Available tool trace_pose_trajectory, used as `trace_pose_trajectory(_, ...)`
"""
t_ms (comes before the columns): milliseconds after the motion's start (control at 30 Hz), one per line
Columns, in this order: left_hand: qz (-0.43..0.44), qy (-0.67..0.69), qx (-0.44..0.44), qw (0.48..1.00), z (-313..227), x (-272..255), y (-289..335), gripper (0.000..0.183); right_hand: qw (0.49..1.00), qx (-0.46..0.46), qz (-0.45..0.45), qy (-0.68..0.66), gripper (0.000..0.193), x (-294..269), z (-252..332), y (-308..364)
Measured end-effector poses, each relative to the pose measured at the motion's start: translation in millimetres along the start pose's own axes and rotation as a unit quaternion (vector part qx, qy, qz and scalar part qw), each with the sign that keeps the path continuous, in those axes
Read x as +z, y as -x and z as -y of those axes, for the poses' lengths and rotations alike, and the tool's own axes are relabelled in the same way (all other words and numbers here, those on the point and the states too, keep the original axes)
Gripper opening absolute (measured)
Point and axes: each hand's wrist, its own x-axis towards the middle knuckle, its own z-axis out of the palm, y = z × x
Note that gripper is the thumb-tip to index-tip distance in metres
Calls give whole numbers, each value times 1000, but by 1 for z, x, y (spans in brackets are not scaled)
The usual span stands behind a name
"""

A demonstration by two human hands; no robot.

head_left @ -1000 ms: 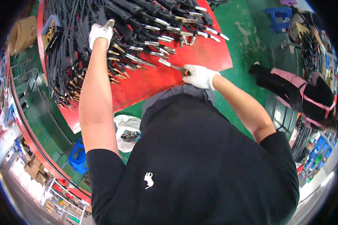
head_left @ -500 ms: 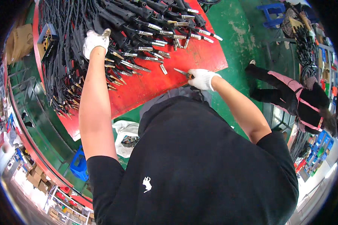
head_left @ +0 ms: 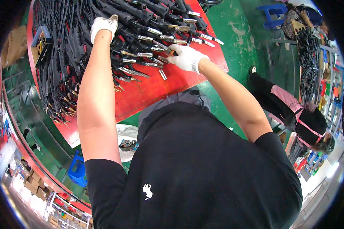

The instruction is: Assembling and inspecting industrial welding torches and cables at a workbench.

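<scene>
Many black welding torches (head_left: 141,15) with silver and brass-coloured metal ends lie in a dense heap across the far side of the red table. My left hand (head_left: 104,27), in a white glove with a dirty thumb, is closed on a black torch handle amid the heap; its fingers are mostly hidden. At the torches' metal ends, my gloved right hand (head_left: 185,57) grips pliers (head_left: 173,53) with orange on their handles. The pliers' jaws are close to the nozzles, but contact is unclear. A loose silver metal sleeve (head_left: 163,74) lies on the table just below them.
The red table (head_left: 141,95) ends close in front of my body. A small box (head_left: 44,42) stands at its left. Below are a white sack (head_left: 127,131) and a blue stool (head_left: 77,170). Another person (head_left: 294,108) is at the right, near another blue stool (head_left: 273,16).
My right hand has moved left and farther away with the pliers, from the bare table to the metal ends. My left hand has shifted slightly farther away and to the right.
</scene>
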Motion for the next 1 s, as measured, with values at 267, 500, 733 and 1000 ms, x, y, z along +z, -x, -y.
trace_pose_trajectory(267,-67,16,40,997,14,6,-4,69,1000,-5,-6,27,46,0,0,-14)
trace_pose_trajectory(500,-61,27,43,997,7,-1,7,68,995,-65,-59,41,43,2,-14,-16)
trace_pose_trajectory(733,-20,55,12,998,16,2,-4,65,994,-71,-36,78,46,-19,10,-5)
trace_pose_trajectory(1000,65,150,-25,986,15,-9,-5,66,992,-120,-7,-30,41,-21,20,-14)
